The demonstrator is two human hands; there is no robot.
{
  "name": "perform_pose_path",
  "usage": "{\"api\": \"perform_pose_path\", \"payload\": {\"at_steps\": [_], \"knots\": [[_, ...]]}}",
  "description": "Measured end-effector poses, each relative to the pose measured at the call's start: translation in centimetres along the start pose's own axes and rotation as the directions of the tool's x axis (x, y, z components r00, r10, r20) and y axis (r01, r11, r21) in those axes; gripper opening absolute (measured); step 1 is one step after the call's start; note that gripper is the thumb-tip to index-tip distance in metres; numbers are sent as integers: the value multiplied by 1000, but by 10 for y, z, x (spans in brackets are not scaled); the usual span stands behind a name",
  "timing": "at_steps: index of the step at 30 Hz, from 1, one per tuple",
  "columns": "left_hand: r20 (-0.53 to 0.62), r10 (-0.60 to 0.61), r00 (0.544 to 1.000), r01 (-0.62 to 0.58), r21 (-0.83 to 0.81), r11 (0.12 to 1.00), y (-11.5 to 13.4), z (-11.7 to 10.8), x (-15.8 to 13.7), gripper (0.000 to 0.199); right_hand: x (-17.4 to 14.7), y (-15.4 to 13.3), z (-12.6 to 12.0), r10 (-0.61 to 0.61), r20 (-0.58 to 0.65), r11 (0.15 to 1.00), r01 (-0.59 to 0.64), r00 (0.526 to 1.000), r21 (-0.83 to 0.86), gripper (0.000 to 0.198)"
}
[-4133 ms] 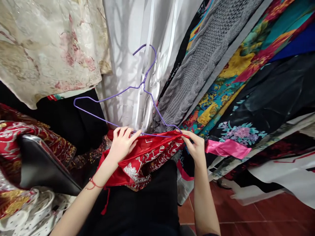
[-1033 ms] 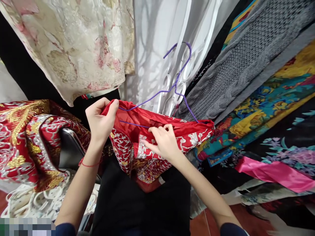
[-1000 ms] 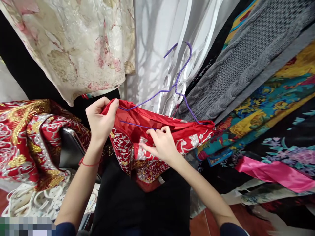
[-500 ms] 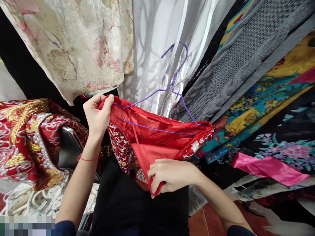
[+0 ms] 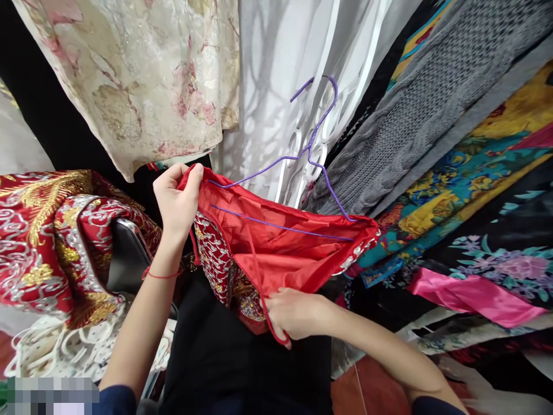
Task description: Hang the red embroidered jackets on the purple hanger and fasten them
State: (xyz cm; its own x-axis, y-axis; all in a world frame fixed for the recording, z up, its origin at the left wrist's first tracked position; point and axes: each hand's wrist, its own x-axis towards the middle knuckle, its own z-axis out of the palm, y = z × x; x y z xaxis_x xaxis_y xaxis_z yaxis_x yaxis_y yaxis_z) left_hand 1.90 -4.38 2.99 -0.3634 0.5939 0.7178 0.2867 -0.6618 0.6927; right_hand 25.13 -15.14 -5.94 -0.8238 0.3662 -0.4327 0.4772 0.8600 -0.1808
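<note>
Backdrop: hanging clothes crowd the view, a cream floral fabric up left of the purple hanger, a white curtain right behind its hook, a grey knit to its right.
Red garment: the red embroidered garment hangs from the hanger's bar, opening upward, lining showing.
Long axis: hanger bar and garment's top edge run from upper left down to lower right.
Left hand: the left hand pinches the garment's edge at the hanger's left end, fingers clenched on the cloth.
Right hand: the right hand sits below the hanger's middle, fingers curled around the garment's lower fold and a thin red strap.
Nearer hand: the left is at the bar; the right is well below it.
Open room: black cloth and a patch of red floor below the hanger; another red brocade piece and a dark chair back to its left; printed fabrics pressing in on the right.
</note>
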Motion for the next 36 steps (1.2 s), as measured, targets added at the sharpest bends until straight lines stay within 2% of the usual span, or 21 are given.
{"api": "perform_pose_path", "payload": {"at_steps": [2,4,6,8,10,11,12,14,16,17,20,21,22,24,29,31,34,36], "knots": [[-7,-10,1000,10,-9,1000,-2,-1,2,55,9,-4,9,70,-51,990,-76,996,-122,9],[-3,-22,1000,22,-15,1000,-3,-1,2,55,10,-2,8,34,-140,985,-56,990,-161,15],[7,-23,1000,23,-8,1000,-4,0,1,54,3,4,-5,-61,-224,992,34,973,-121,26],[18,-16,1000,16,5,1000,-4,2,-2,53,-9,10,-24,-49,-387,997,21,921,-76,35],[26,-19,999,19,9,1000,-5,4,-4,51,-23,11,-42,84,-594,994,-105,800,-2,42],[29,-29,999,29,10,1000,-6,4,-5,51,-30,10,-50,150,-664,986,-164,733,42,41],[32,-41,999,41,9,999,-6,3,-6,50,-35,9,-57,201,-700,975,-209,685,75,36],[40,-64,997,64,8,998,-6,2,-7,50,-40,5,-68,230,-734,962,-261,640,74,22],[52,-78,996,78,8,997,-4,1,-7,49,-38,5,-79,165,-794,960,-280,585,-6,20],[57,-83,995,83,7,997,-3,1,-8,49,-34,7,-85,109,-843,955,-291,527,-59,23],[66,-91,994,91,-4,996,3,1,-9,49,-14,25,-106,-78,-954,916,-357,291,-184,29],[69,-94,993,94,-7,996,4,1,-10,49,-6,33,-113,-121,-964,904,-375,238,-205,29],[79,-99,992,100,-10,995,5,0,-10,49,3,43,-121,-146,-967,897,-385,209,-218,30],[119,-113,986,116,-19,993,7,0,-10,50,18,61,-134,-177,-964,892,-381,198,-242,30],[256,-148,955,164,-46,985,7,10,4,47,45,92,-156,-201,-952,900,-340,232,-273,33],[267,-190,945,223,-99,970,5,19,12,46,51,101,-160,-155,-945,889,-376,287,-260,37],[309,-240,920,308,-195,931,0,31,19,45,58,109,-165,-57,-903,847,-458,426,-270,43],[327,-244,913,329,-236,915,-5,37,19,43,60,110,-166,-33,-876,825,-481,480,-295,43]]}}
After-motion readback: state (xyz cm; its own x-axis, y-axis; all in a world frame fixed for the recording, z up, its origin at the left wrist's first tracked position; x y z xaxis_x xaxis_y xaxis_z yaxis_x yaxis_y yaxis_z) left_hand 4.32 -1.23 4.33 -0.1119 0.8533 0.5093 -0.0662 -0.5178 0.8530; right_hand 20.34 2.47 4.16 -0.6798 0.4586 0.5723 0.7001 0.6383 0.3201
